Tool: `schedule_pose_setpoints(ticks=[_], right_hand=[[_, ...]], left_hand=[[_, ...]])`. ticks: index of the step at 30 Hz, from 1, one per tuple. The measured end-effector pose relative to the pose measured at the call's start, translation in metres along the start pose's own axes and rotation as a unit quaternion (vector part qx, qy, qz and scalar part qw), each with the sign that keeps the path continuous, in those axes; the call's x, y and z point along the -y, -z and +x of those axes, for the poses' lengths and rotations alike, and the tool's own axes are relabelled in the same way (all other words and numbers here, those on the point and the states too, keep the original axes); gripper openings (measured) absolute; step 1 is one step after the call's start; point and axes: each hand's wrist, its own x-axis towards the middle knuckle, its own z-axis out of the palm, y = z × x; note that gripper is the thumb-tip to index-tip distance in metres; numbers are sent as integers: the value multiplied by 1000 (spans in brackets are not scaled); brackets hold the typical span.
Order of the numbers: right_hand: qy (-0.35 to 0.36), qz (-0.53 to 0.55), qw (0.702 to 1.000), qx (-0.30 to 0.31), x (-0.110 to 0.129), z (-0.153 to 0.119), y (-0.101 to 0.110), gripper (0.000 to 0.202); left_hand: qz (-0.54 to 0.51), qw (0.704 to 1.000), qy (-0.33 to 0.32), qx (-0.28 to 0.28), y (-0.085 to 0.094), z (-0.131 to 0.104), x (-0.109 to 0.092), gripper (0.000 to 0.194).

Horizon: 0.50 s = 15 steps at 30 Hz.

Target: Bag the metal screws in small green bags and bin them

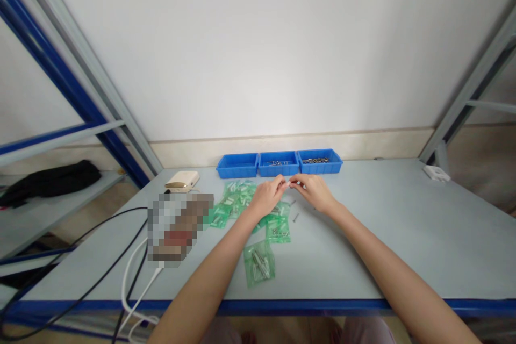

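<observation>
Both of my hands meet above the middle of the table, just in front of the blue bins. With its fingertips pinched, my left hand (268,194) grips a small white piece (287,184), too small to name. The fingers of my right hand (313,189) close on the same piece from the other side. Under and beside my left hand lies a pile of green plastic bags (239,193) holding metal and white parts. Another green bag (259,263) with long metal parts lies closer to me. A loose screw (296,217) rests on the table below my hands.
Along the wall stand a left blue bin (237,166), a middle blue bin (278,164) with a few screws and a right blue bin (320,161) with many. A white box (182,180), a blurred-out object (179,231) and cables (131,263) are at left.
</observation>
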Motion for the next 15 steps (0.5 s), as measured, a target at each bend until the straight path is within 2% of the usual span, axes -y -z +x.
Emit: schedule_pose_setpoints(ticks=[9,15], right_hand=[[16,43,999,2,3,0,1,16],[3,33,999,15,2,1,3,27]], left_hand=[[27,1000,-1,-10,0,-1,0,38],[-6,1000,4,-5,2,-1,-2,25]])
